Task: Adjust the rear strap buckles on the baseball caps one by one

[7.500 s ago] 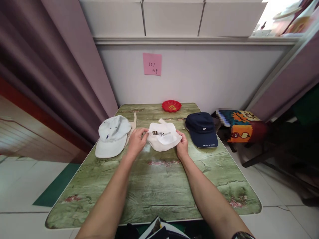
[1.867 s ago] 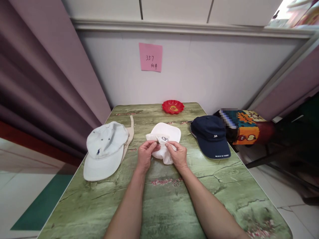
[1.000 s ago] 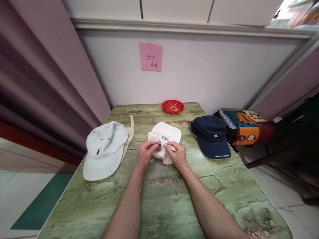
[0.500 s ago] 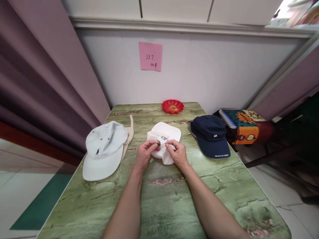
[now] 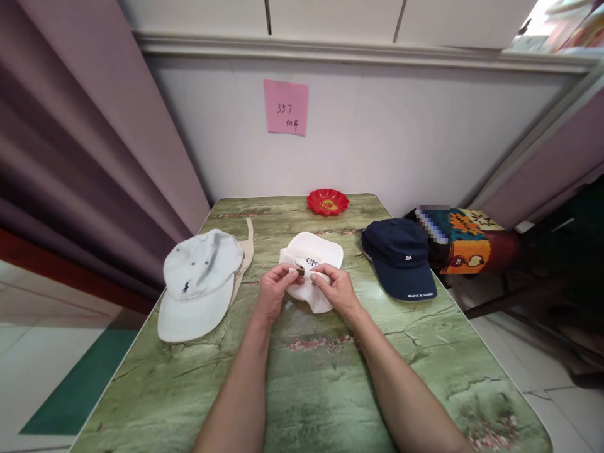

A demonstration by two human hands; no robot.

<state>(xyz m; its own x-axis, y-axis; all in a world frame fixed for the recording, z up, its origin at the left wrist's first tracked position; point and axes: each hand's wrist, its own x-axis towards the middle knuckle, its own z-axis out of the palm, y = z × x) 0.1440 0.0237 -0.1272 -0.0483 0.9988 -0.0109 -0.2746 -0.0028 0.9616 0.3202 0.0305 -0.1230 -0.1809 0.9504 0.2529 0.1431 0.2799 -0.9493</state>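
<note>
A white baseball cap (image 5: 325, 248) with dark lettering lies at the middle of the table, its brim pointing away from me. My left hand (image 5: 276, 286) pinches one side of the cap's back strap, close to a small dark metal buckle (image 5: 301, 271). Across from it, my right hand (image 5: 336, 288) has the other part of the white strap between thumb and fingers. Both hands nearly meet over the cap's rear. To the left sits a pale cap (image 5: 202, 277) with a small dark emblem; a navy cap (image 5: 399, 255) rests to the right.
At the table's far edge stands a red scalloped dish (image 5: 327, 202). A beige strap-like piece (image 5: 245, 251) sticks out behind the pale cap. A pink note (image 5: 285, 107) hangs on the wall. Right of the table is a stool (image 5: 472, 242) with a colourful cover.
My right-hand fingers have shifted slightly along the strap, and more white strap shows between my hands beside the buckle. The caps on either side stay in place.
</note>
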